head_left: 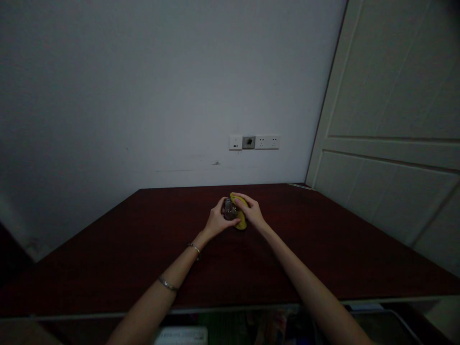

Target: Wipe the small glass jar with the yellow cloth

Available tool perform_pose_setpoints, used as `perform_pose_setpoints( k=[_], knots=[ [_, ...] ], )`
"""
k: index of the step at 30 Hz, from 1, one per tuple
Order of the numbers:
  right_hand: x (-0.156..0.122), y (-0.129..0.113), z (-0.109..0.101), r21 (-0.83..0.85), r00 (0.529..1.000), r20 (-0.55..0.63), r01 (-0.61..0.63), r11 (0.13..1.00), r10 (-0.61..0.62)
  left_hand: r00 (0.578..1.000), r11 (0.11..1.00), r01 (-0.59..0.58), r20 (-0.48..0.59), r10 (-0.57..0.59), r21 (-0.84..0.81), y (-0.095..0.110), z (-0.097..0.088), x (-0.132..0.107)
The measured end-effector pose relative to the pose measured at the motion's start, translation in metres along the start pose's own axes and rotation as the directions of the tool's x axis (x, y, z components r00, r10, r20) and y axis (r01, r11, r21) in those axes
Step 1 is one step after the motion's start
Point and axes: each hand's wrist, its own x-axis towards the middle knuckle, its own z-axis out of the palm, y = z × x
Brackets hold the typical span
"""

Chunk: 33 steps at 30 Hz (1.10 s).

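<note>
Both arms reach out over the dark red table (143,249) and meet near its middle. My left hand (217,221) is curled round a small grey, shiny object (228,210) that I cannot make out. My right hand (251,209) is closed over a yellow object (240,221), which rests on the table and touches the grey one. Part of the yellow object is hidden under my fingers. Two thin bracelets sit on my left forearm.
A white wall stands behind the table with a row of sockets (254,142). A white panelled door (395,134) is at the right. Below the table's near edge (230,306) lie dim, unclear items.
</note>
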Motion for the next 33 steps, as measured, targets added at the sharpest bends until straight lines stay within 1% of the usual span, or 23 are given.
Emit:
perform_pose_setpoints(
  k=[2,3,5,8,10,13,16,19,22,25,27,29,31,33],
  knots=[
    [0.000,0.002,0.000,0.019,1.000,-0.011,-0.028,0.999,0.028,1.000,1.000,-0.003,0.005,0.003,0.016,0.000,0.000,0.000],
    [0.000,0.002,0.000,0.018,1.000,-0.005,-0.014,1.000,0.014,1.000,1.000,-0.001,0.004,0.001,0.023,-0.001,0.000,0.000],
    [-0.002,0.001,0.001,-0.008,0.997,0.034,0.062,0.998,-0.062,1.000,0.999,0.015,-0.003,-0.015,0.030,-0.004,0.002,0.001],
    [-0.006,-0.004,0.001,-0.060,0.973,0.133,0.199,0.978,-0.190,0.997,0.997,0.067,-0.026,-0.066,0.035,-0.009,0.004,0.002],
    [-0.008,-0.007,0.002,-0.071,0.964,0.154,0.229,0.971,-0.216,0.996,0.996,0.083,-0.032,-0.082,0.023,-0.011,0.005,0.002],
    [-0.006,-0.007,0.002,-0.045,0.981,0.098,0.172,0.984,-0.167,0.998,0.998,0.056,-0.017,-0.056,-0.010,-0.009,0.005,0.002],
    [-0.003,-0.003,0.001,-0.005,0.999,0.007,0.044,0.999,-0.044,1.000,0.999,0.028,0.013,-0.028,-0.038,-0.004,0.004,0.001],
    [0.000,0.003,0.001,0.021,0.997,-0.062,-0.041,0.999,0.042,0.999,0.999,0.012,0.040,-0.010,-0.052,-0.002,0.003,0.000],
    [-0.001,0.004,0.002,0.014,0.997,-0.069,-0.031,0.999,0.032,0.999,0.999,0.029,0.038,-0.027,-0.042,-0.003,0.003,0.001],
    [-0.005,-0.001,0.002,-0.041,0.998,-0.015,0.067,0.997,-0.067,0.998,0.998,0.061,0.017,-0.060,-0.035,-0.007,0.005,0.003],
    [-0.008,-0.006,0.001,-0.081,0.989,0.040,0.146,0.986,-0.144,0.997,0.996,0.079,0.004,-0.079,-0.046,-0.009,0.006,0.004],
    [-0.009,-0.008,0.001,-0.090,0.982,0.075,0.180,0.980,-0.174,0.996,0.993,0.091,0.000,-0.092,-0.070,-0.009,0.007,0.004],
    [-0.008,-0.007,0.000,-0.056,0.990,0.054,0.131,0.990,-0.128,0.996,0.991,0.091,0.005,-0.091,-0.101,-0.008,0.008,0.004],
    [-0.005,-0.003,0.000,0.002,0.999,-0.014,0.029,1.000,-0.029,0.997,0.989,0.074,0.017,-0.072,-0.125,-0.006,0.008,0.003]
  ],
)
